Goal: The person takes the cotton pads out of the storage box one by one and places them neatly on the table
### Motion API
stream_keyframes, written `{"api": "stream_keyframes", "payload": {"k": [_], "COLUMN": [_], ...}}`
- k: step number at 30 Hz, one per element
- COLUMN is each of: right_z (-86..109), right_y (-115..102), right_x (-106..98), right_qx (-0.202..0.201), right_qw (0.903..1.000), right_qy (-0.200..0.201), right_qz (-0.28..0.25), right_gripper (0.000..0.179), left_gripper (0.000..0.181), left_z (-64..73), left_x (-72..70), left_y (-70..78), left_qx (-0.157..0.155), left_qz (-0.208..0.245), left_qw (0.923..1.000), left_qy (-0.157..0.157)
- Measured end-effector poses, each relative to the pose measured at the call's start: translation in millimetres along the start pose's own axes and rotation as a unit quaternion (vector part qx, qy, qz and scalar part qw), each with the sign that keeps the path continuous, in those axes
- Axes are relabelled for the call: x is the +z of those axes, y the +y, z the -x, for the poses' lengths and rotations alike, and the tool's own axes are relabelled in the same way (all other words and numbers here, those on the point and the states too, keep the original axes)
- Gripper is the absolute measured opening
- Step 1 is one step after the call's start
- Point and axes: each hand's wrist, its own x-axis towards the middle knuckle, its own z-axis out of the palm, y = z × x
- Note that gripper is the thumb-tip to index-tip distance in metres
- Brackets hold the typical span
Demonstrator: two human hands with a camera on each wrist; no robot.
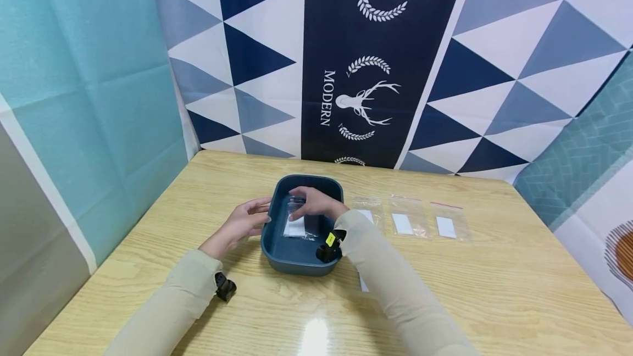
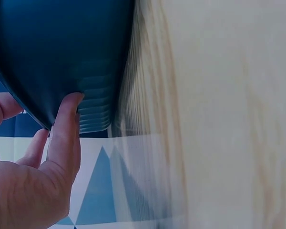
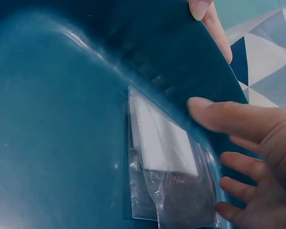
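A dark blue plastic bin (image 1: 301, 269) stands on the table. Against its left outer wall rests my left hand (image 1: 239, 228); in the left wrist view a fingertip of that hand (image 2: 38, 181) touches the wall near the rim. My right hand (image 1: 316, 202) is inside the bin with fingers spread and nothing held. Below it, clear zip bags (image 3: 171, 186) with white cards inside lie overlapped on the bin's floor, close to the side wall. In the right wrist view the fingers of my right hand (image 3: 257, 157) are beside the bags; whether they touch is unclear.
Right of the bin lie several clear bags with white cards: one partly behind my sleeve (image 1: 367, 214), a middle one (image 1: 403, 224) and a far right one (image 1: 446, 227). Another white card (image 1: 364, 283) shows under my right forearm. A patterned cloth (image 1: 267, 59) hangs behind the table.
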Motion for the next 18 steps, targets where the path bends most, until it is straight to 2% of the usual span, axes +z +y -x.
{"api": "stream_keyframes", "payload": {"k": [6, 13, 18], "right_z": [0.9, 2.0, 2.9], "right_y": [1.5, 2.3, 1.2], "right_x": [0.8, 0.8, 0.1], "right_qx": [-0.002, 0.006, 0.007], "right_qw": [0.9969, 0.9913, 0.9874], "right_qy": [-0.055, -0.076, -0.088], "right_qz": [0.056, 0.107, 0.132], "right_gripper": [0.076, 0.079, 0.070], "left_gripper": [0.051, 0.052, 0.051], "left_z": [-0.2, 0.1, 0.1], "left_x": [0.6, 1.1, 1.7], "left_y": [-1.5, -1.8, -1.3], "left_qx": [0.005, 0.006, 0.005], "left_qz": [-0.001, -0.002, -0.001], "left_qw": [1.0000, 1.0000, 0.9999], "left_qy": [0.002, 0.007, 0.011]}}
